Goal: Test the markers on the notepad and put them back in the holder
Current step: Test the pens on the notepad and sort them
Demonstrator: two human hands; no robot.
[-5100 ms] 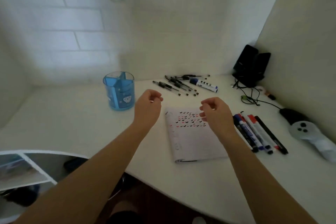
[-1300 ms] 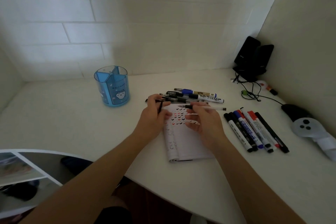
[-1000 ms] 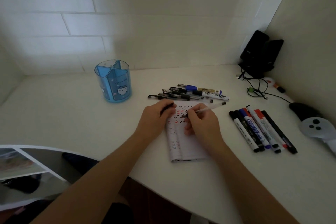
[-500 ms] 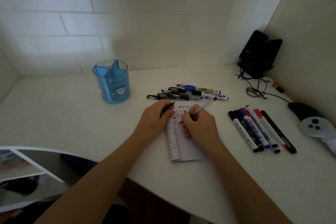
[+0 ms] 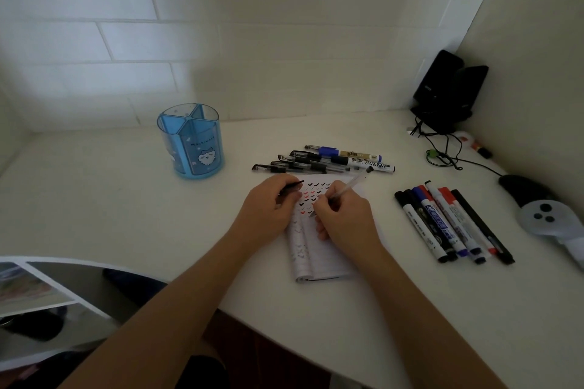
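Note:
A small notepad (image 5: pixel 319 259) lies open on the white desk, its top rows filled with black and red tick marks. My right hand (image 5: pixel 343 215) grips a clear-barrelled pen (image 5: pixel 349 186) with the tip down on the page. My left hand (image 5: pixel 271 202) rests on the notepad's left edge and holds a black pen cap (image 5: pixel 292 185). Several pens and markers (image 5: pixel 322 159) lie in a bunch just beyond the notepad. The blue divided holder (image 5: pixel 191 142) stands empty to the far left.
Several whiteboard markers (image 5: pixel 452 221) lie side by side right of the notepad. A black speaker (image 5: pixel 448 88) with cables (image 5: pixel 442 151) fills the far right corner. A grey controller (image 5: pixel 543 215) rests at the right edge. The desk's curved front edge (image 5: pixel 221 306) runs below my arms.
I took a pen from the bunch, pulled its cap off with my left hand, and brought the tip down onto the notepad. My right hand has shifted slightly down the page.

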